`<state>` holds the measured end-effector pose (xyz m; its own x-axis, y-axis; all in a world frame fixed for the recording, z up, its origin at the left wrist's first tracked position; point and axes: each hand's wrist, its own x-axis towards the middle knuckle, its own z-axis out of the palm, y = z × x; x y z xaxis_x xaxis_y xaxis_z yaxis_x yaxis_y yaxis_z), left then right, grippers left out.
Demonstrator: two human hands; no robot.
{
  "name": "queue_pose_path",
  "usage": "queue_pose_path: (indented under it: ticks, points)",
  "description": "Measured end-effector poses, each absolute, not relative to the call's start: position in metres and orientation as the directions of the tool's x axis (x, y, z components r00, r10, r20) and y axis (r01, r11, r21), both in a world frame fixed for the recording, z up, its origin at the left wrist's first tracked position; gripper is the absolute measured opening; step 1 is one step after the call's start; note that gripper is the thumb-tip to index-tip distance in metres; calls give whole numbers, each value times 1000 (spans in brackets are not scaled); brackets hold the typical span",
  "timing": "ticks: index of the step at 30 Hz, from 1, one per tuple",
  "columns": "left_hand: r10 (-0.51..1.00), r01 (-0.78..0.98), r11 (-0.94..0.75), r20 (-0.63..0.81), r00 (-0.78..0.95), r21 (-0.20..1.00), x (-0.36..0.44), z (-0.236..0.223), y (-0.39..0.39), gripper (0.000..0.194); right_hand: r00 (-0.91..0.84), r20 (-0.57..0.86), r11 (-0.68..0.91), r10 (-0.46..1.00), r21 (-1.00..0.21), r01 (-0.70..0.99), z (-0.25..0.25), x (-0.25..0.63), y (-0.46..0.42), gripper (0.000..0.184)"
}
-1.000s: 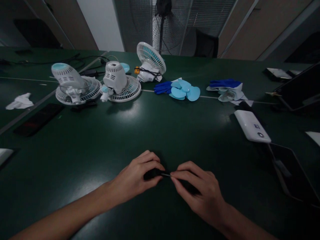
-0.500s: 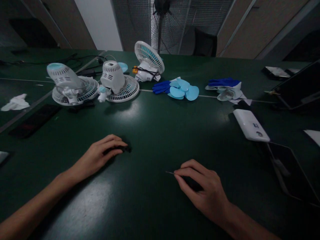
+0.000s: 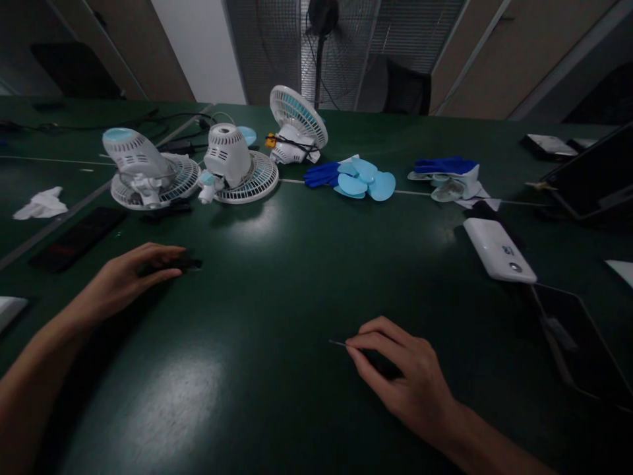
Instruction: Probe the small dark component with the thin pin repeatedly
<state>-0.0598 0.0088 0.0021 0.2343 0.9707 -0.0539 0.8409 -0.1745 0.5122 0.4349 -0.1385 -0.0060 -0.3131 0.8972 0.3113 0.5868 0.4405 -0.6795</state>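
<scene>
Nearest us, our right hand [image 3: 400,376] pinches a thin metal rod [image 3: 337,342] between thumb and fingertips, its tip pointing left. Farther up and to the left, our left hand [image 3: 133,274] curls around a small dark piece [image 3: 192,264]; we cannot tell whether that piece also rests on the green tabletop [image 3: 277,284]. Rod and piece are well apart, so we judge the separating done; letting go of either is not yet done. Around us, a dark tablet [image 3: 586,336] and a white device [image 3: 498,249] lie to the right. A dark slab [image 3: 79,239] is the closest obstacle to our left hand, with a white cloth [image 3: 42,203] past it. Beyond sit three small white fans [image 3: 227,155], a blue fan blade [image 3: 366,178] and blue gloves [image 3: 445,165]. Farthest, a standing fan [image 3: 323,16] and a chair [image 3: 408,86].
</scene>
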Motion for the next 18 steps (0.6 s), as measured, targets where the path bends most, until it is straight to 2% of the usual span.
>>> queue_pose_path:
  ticks: [2,6,10,15,18]
  points:
    - [977,863,-157,-52,206,480,-68,4,8,70,-315,316,445,895,-680,583,-5,435,-138,13]
    - [973,874,-204,-4,229,442,-77,4,8,55,-312,306,436,900,-681,588,-5,435,-138,13]
    - [972,879,-212,-2,236,428,-78,1,9,58,-312,314,442,897,-679,586,-5,435,-138,13]
    - [998,918,-34,-37,53,396,-70,7,5,66,-325,299,438,897,-694,572,-6,435,-139,12]
    - [1000,920,16,13,-23,391,-57,16,0,66,-325,292,433,900,-695,574,-7,435,-138,12]
